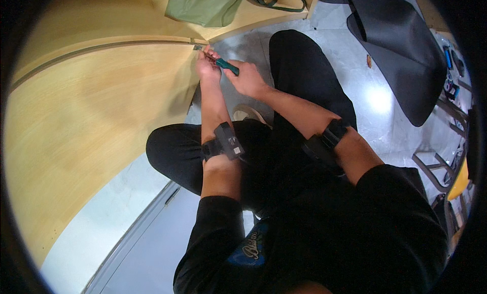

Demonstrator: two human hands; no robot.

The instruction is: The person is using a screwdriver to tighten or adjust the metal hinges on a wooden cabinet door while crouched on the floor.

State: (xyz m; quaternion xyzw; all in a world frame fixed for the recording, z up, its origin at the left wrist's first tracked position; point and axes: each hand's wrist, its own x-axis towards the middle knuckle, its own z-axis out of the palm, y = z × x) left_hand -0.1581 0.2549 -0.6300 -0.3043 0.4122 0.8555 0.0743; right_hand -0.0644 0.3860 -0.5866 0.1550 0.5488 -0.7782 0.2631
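My right hand [247, 79] is closed round the dark green handle of a screwdriver [228, 66]. Its thin shaft points left and up, toward a small metal fitting [197, 47] at the top corner of a light wooden panel [116, 91]. Beside that corner my left hand [208, 68] is palm up, its fingers curled close about the shaft and the fitting. Whether they grip the shaft or some small part is too small to make out. The screwdriver's tip is hidden near the fingertips.
A green cloth bag [203, 7] with dark straps lies on the wooden board at the top. To the right, a black chair-like shape [401, 55] stands on grey floor tiles, with a small brown scrap [369, 61] beside it. My bent legs in black trousers [309, 65] flank my arms.
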